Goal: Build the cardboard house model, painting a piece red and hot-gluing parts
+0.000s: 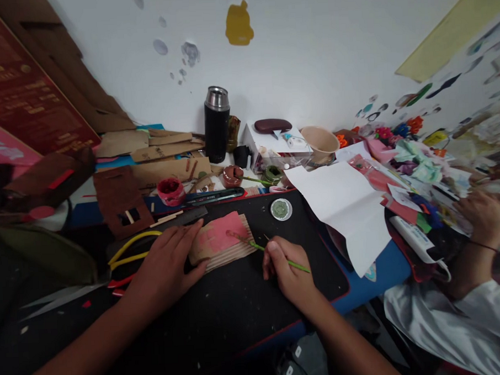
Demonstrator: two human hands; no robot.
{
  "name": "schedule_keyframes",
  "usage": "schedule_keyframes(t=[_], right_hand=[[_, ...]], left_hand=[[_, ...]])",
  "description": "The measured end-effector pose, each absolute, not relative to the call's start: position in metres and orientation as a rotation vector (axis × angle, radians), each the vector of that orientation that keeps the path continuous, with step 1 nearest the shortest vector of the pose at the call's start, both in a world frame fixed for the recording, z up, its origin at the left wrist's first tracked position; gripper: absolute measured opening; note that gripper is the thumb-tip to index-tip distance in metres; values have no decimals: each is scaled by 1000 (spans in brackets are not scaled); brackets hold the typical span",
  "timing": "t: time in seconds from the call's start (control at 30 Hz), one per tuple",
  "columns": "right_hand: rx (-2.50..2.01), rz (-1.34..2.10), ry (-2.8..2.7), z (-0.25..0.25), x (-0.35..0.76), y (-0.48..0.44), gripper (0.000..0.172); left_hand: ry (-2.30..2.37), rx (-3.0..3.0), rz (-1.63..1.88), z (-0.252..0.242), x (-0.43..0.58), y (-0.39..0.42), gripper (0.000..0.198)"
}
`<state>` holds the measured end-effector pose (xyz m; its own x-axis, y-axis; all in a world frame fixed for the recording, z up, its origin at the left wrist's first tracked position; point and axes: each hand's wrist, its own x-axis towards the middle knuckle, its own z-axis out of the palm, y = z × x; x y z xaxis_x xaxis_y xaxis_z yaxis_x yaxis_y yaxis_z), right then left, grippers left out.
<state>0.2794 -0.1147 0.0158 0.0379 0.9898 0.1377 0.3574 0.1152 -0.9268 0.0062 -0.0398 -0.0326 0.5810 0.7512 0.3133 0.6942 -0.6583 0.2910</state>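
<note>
A piece of corrugated cardboard point(242, 254) lies on the black mat point(239, 315), its upper face partly covered in pink paint. My left hand point(170, 257) rests flat on its left end, fingers stretched out and thumb by the lower edge. Pinched in my right hand point(288, 263) is a paintbrush with a green handle point(298, 266); its bristles touch the pink area. Above that hand stands a small white dish point(281, 209) of grey-green paint. Yellow-handled scissors point(130, 248) lie beside my left hand.
Along the back are a red paint pot point(171, 191), a brown pot point(232, 176), a green pot point(273, 174), a black flask point(217, 125) and a beige bowl point(320, 143). White paper point(342, 205) overlaps the mat's right side. Another person's hand point(485, 216) is at far right.
</note>
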Motion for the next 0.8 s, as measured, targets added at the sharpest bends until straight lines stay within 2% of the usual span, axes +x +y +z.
schedule_keyframes(t=[0.33, 0.5, 0.8], right_hand=[[-1423, 833, -1396, 17, 272, -89, 56], [-1379, 816, -1605, 21, 269, -97, 53], [-1413, 770, -1610, 23, 273, -105, 49]], left_hand=[[1204, 2688, 666, -32, 7, -40, 77], [1215, 2649, 646, -33, 7, -40, 76], [1214, 2623, 680, -34, 8, -40, 76]])
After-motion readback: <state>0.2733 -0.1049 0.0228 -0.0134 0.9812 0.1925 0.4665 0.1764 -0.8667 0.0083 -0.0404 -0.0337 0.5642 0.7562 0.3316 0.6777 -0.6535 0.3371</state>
